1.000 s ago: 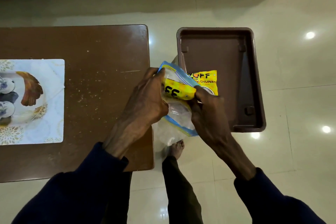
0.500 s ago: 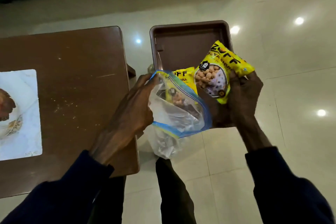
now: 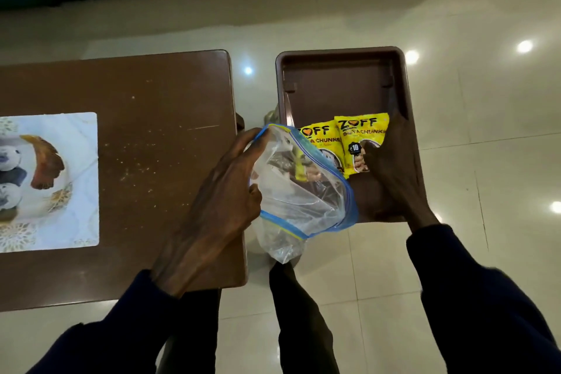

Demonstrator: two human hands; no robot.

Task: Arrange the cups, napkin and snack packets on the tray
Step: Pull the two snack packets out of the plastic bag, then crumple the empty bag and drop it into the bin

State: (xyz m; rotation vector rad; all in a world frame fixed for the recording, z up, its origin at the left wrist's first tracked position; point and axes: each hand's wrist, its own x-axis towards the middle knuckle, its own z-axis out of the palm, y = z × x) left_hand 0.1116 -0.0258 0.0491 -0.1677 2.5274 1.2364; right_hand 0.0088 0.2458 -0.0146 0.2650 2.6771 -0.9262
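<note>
Two yellow snack pkts lie side by side in the brown tray (image 3: 340, 76), near its close end: left packet (image 3: 321, 143) partly behind the bag mouth, right packet (image 3: 362, 133) under the right hand (image 3: 391, 173). That hand rests flat on the right packet w/ thumb across its lower face; prob pressing it down to square it against its neighbour. Whether fingers actually pinch the pkt or just lie on it, can't tell. Left hand (image 3: 224, 191) has its grip closed on the rim of a clear zip bag (image 3: 300, 188) w/ blue seal strip, holding the mouth wide and tilted toward the tray, likely so the other hand can reach in. Something yellowish shows through the plastic, too blurred to name; may be another pkt.

Far half of the tray is bare, room for cups + napkin. Neither cups nor napkin clearly seen here, so task looks early.

Brown counter (image 3: 145, 143) sits left of the tray, a gap of floor btwn them; top is scuffed w/ pale specks. A printed placemat (image 3: 69, 222) lies at its left edge. Floor (image 3: 485, 100) is glossy cream tile w/ ceiling-light reflections. Room dim; dark green band along the far wall.
</note>
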